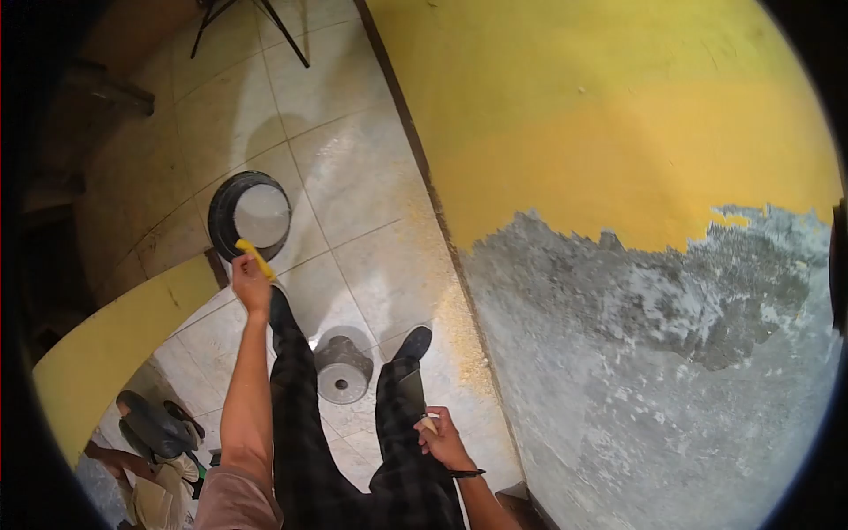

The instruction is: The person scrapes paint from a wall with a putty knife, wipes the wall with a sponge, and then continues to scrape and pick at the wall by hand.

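Observation:
My left hand [252,284] is closed around a short yellow tool [255,257], whose exact kind I cannot make out. It hovers by the near rim of a black tub [218,212] holding a pale grey mix [262,216]. Down by my right thigh, my right hand [444,442] grips a putty knife [411,393] by its light handle. The flat dark blade points away from me, toward my right shoe. To the right rises a wall, yellow paint [609,150] above and bare grey plaster [618,353] below a ragged edge.
Between my legs stands a grey cylinder [344,375] with a hole in its end. Yellowish flakes [473,358] lie along the wall's foot. A curved yellow surface [124,331] is at the left, with dark footwear [150,424] below it. Thin black legs [287,35] stand on the tiles farther off.

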`<state>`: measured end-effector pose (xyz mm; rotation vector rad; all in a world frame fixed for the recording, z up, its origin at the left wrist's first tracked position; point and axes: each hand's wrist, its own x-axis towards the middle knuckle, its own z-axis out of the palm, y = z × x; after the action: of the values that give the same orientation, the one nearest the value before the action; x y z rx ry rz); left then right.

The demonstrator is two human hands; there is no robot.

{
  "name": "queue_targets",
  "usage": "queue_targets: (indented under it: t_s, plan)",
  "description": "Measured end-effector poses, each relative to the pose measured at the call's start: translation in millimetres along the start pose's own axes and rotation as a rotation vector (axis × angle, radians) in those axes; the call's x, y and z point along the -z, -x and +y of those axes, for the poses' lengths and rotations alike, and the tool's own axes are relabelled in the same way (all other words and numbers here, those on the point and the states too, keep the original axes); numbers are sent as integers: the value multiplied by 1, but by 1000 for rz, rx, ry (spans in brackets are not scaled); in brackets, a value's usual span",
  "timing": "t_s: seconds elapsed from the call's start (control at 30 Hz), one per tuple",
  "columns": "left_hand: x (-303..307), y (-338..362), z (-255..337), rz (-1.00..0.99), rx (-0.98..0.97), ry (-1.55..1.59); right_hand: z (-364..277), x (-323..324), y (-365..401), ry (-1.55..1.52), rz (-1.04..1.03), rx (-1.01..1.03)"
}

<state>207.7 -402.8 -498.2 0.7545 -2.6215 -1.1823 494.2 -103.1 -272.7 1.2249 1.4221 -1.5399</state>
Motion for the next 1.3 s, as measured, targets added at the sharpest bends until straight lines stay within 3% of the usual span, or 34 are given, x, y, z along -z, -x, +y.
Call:
queue_targets:
  t_s: [0.03,0.1,0.13,0.2,0.23,0.33,0.37,0.43,0.5,0.57,0.67,0.7,0.77,0.93,1.03,1.17,1.23,1.27,1.3]
  plan:
    - [11,-18,-29,52,-43,-2,-9,-6,0,53,10,9]
    - [26,-58,-82,-99,124,-62,-25,-25,1,93,57,14]
    - [24,-70,-79,-116,123,-46,-34,-33,-1,136,52,16]
    - [25,-95,-77,-219,396,287,-44,-51,-4,187,51,31]
    - [26,-104,-76,-227,400,300,-49,-60,-6,191,66,33]
    - [16,-116,-80,-481,679,224,-75,-82,-5,244,88,6]
    - [16,-112,-73,-507,683,236,-88,-89,-1,77,63,28]
    - [27,-103,-57,-504,189,-347,-106,-91,12,-91,45,56]
    - [35,-82,-38,-559,47,-76,-123,-83,23,-303,24,99]
    - [42,-45,-4,-683,63,235,-145,-63,39,-365,20,141]
    - [57,24,73,-781,78,340,-176,-19,68,-498,27,153]
    - [65,44,118,-793,41,309,-183,1,74,-451,44,204]
    - [73,85,197,-902,201,436,-199,27,86,-414,48,261]
    - [69,171,355,-1040,88,751,-249,85,93,-229,91,390]
    - [40,198,398,-975,-202,692,-266,96,82,-146,133,449]
    - [5,200,423,-1005,-161,718,-273,99,66,-232,154,386]
    - [-4,193,429,-1171,66,782,-273,101,58,-200,191,474]
    - [-14,196,424,-1095,-97,754,-278,97,56,-233,246,443]
    - [-19,195,424,-1097,-68,760,-280,95,53,-218,253,421]
